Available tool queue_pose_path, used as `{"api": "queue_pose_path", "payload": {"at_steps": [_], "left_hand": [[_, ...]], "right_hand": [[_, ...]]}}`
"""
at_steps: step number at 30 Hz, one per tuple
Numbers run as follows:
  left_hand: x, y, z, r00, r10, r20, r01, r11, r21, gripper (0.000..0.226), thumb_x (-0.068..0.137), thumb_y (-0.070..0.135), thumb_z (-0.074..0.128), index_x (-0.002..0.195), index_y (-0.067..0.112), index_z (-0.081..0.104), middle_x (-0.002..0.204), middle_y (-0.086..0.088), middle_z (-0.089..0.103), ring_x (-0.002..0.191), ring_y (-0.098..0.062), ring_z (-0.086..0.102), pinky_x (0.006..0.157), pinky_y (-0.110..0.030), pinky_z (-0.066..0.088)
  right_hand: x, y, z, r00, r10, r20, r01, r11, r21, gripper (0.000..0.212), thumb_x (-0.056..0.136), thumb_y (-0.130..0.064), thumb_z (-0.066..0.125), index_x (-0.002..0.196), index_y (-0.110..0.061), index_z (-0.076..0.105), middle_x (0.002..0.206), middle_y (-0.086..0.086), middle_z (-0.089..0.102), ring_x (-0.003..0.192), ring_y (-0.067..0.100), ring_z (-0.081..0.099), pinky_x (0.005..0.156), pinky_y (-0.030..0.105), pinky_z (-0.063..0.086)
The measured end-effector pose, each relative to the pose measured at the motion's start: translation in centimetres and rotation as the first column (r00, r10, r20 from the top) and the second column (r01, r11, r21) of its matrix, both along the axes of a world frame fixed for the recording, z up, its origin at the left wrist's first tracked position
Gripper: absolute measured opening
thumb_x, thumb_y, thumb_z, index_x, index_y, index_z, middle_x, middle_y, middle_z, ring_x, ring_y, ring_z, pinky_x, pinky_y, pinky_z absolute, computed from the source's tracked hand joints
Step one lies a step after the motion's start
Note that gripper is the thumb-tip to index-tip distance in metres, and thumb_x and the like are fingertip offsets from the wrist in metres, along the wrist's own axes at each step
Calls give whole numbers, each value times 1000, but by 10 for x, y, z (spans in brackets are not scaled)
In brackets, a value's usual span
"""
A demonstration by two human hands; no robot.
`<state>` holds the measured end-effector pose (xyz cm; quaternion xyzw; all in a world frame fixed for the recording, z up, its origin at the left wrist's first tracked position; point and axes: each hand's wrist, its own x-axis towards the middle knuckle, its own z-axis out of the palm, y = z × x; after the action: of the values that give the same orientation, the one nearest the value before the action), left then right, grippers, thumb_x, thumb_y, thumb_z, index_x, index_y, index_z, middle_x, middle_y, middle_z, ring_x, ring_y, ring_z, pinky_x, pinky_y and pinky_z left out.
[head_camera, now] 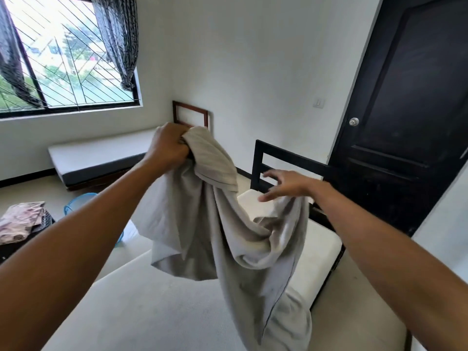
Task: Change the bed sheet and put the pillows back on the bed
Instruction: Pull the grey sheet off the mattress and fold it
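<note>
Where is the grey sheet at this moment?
Head view: the sheet hangs mid-frame above the bare mattress, its top bunched in the left hand; the open right hand hovers at its right edge.

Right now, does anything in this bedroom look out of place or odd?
Nothing spilled or damaged. The sheet hangs bunched and twisted from the left hand, not spread; the right hand is open near it. The mattress is bare, and the curtain is tied in a knot.

body: two arms | left hand (168, 144) bare | left forearm (76, 236) bare to frame edge | right hand (286, 184) bare | right forearm (379, 239) bare to frame edge
</note>
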<state>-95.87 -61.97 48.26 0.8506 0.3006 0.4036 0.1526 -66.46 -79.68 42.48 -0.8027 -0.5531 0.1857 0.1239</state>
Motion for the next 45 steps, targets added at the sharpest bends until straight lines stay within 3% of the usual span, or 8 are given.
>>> {"api": "queue_pose_path", "payload": {"at_steps": [8, 15, 21, 25, 27, 31, 39, 45], "left_hand": [[46, 8, 9, 982, -114, -150, 102, 991, -87, 31, 73, 15, 69, 104, 13, 76, 101, 1, 73, 96, -17, 65, 76, -22, 45], [43, 73, -46, 554, 58, -831, -212, 974, -74, 58, 51, 63, 80, 83, 16, 70, 86, -6, 74, 74, -21, 63, 70, -35, 53], [94, 94, -43, 702, 486, -521, -517, 850, 97, 24, 83, 21, 66, 103, 9, 70, 108, -24, 69, 101, -42, 67, 79, -39, 52], [100, 107, -42, 811, 462, -358, -532, 838, -124, 12, 79, 0, 60, 84, -3, 71, 91, -32, 66, 96, -48, 63, 80, -45, 54], [103, 104, -39, 843, 479, -244, -525, 830, -186, 11, 73, 0, 61, 78, -5, 70, 80, -31, 64, 89, -45, 64, 72, -41, 49], [98, 101, -31, 878, 478, 27, -455, 849, -269, 27, 65, 16, 45, 74, 1, 66, 71, -22, 63, 78, -35, 60, 68, -34, 37], [21, 83, -17, 849, 522, 78, -509, 849, -145, 20, 73, 18, 49, 79, 13, 67, 78, -21, 62, 88, -45, 62, 75, -40, 45], [-64, 88, -46, 762, 647, 10, -545, 649, -531, 32, 91, 31, 56, 86, 1, 65, 85, -32, 65, 77, -43, 64, 66, -37, 56]], "right_hand": [[-18, 66, -21, 981, 192, 27, -193, 956, 221, 22, 86, -34, 80, 101, -23, 70, 106, -1, 67, 101, 17, 62, 83, 30, 47], [139, 64, 15, 939, -74, 337, -26, 959, 283, 18, 89, -16, 56, 83, -16, 73, 84, 8, 67, 89, 32, 65, 71, 36, 47], [200, 105, 22, 917, -196, 348, -37, 826, 563, 34, 85, -7, 62, 113, -21, 76, 120, 3, 62, 114, 27, 57, 96, 37, 46], [205, 109, 20, 995, 20, -97, 29, 876, 481, 31, 82, 1, 59, 75, -26, 74, 76, -9, 67, 83, 15, 61, 69, 14, 43], [199, 106, 8, 977, 71, -201, -3, 947, 322, 12, 75, -21, 67, 80, -17, 76, 76, -3, 67, 79, 16, 61, 72, 27, 44], [181, 93, -31, 975, 211, -66, -210, 977, 21, 75, 61, -83, 76, 88, -14, 64, 81, -6, 57, 76, 12, 54, 68, 29, 37], [144, 52, -70, 903, -135, 408, 114, 991, 77, 15, 87, -34, 65, 80, -20, 62, 87, 2, 62, 92, 32, 65, 69, 34, 45], [68, 59, -50, 861, -472, -188, 503, 844, 187, 16, 92, -17, 48, 95, -9, 61, 92, 8, 62, 86, 32, 62, 73, 37, 52]]}}
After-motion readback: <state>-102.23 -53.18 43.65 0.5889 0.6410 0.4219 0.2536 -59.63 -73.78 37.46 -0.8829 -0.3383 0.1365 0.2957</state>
